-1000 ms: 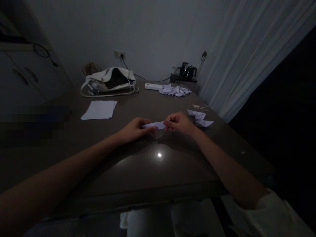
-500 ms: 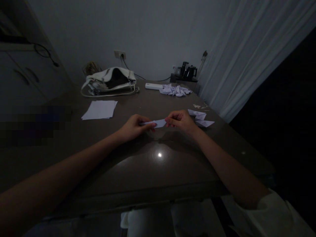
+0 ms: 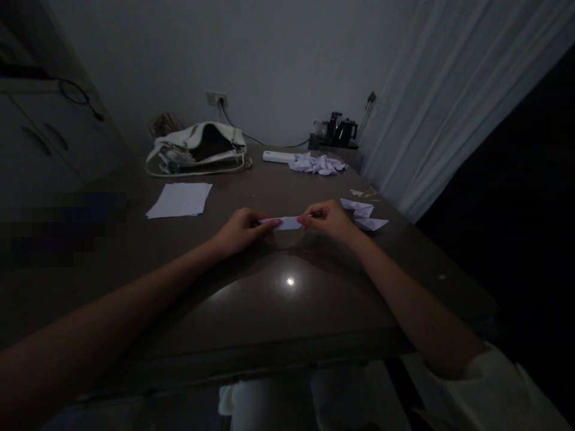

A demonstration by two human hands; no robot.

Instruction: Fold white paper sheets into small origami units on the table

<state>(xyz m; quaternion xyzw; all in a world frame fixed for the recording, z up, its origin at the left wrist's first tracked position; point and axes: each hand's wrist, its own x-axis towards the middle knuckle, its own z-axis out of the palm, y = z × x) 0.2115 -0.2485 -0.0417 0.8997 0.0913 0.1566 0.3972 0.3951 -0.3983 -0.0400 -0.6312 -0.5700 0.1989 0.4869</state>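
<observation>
A narrow folded piece of white paper [image 3: 288, 223] is stretched between my hands, just above the table. My left hand [image 3: 245, 230] is closed on its left end, thumb on top. At the other end, my right hand [image 3: 327, 220] pinches the paper between thumb and fingers. Beside my right hand lie folded paper pieces [image 3: 371, 223] with pointed corners. A stack of white paper sheets [image 3: 180, 200] rests farther to the left. The parts of the folded paper under my fingers are hidden.
On the dark glossy table [image 3: 269, 311], a white handbag [image 3: 197, 149] stands at the back left. A heap of folded paper [image 3: 318, 164] lies at the back right, against a white oblong object [image 3: 276, 157]. Beyond it is a black kettle [image 3: 347, 131]. A pale curtain [image 3: 417, 120] hangs on the right.
My right fingers have shifted slightly left along the folded paper, and its right end has come level. Both hands keep their hold.
</observation>
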